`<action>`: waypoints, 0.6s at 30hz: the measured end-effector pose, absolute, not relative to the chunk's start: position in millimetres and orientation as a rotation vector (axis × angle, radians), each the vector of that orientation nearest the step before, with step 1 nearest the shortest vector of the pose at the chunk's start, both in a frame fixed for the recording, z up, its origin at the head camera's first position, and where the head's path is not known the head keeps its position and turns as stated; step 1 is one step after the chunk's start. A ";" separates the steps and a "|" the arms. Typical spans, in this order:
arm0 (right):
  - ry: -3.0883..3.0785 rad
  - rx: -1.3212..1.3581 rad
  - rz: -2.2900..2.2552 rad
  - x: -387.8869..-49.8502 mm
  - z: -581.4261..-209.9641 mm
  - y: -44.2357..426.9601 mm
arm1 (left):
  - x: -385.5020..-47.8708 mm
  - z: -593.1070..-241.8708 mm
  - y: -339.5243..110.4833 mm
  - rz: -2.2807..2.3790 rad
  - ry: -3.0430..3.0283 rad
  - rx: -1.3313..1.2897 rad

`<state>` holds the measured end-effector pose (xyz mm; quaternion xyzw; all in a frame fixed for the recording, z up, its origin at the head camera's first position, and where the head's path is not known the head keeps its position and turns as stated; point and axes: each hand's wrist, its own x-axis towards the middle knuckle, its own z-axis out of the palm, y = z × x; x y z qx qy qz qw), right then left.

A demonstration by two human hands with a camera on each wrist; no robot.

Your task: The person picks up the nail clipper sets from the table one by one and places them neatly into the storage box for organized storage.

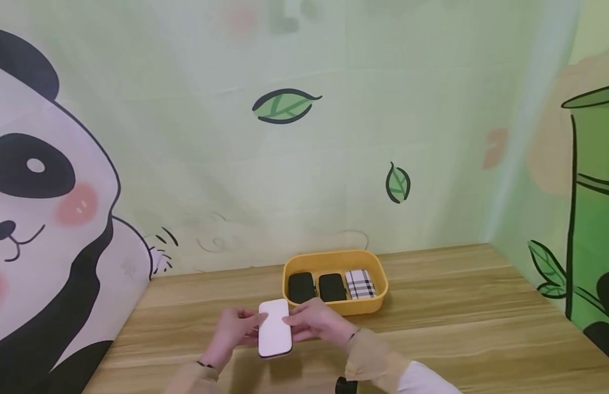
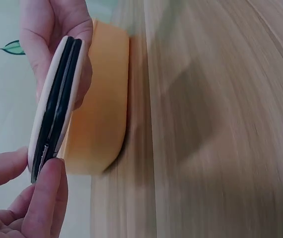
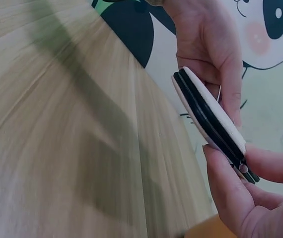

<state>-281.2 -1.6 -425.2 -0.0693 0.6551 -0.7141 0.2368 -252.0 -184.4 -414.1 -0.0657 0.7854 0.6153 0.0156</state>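
Note:
A slim white zip case with rounded corners is held above the table, its broad white face showing in the head view. My left hand pinches one long side, thumb on the face. The opposite side is gripped by my right hand, its thumb also on the white face. Seen edge-on in the left wrist view, the zip case has a black zipper band and a metal pull near one end. The right wrist view shows the zipper of the case closed along the visible edge.
Behind the hands stands a yellow tray holding two black cases and a folded-looking plaid item. All this is on a wood-grain table. A small black object shows at the bottom edge. A printed cloth backdrop borders the table.

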 end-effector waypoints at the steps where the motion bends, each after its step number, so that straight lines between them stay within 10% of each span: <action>1: 1.809 -0.187 -1.956 -281.9 -425.2 1.1 | -252.4 -413.9 -181.6 1.913 2.441 -0.198; 18: 1.858 -0.144 -1.936 -289.0 -426.1 36.9 | -257.8 -412.9 -150.6 1.887 2.408 -0.093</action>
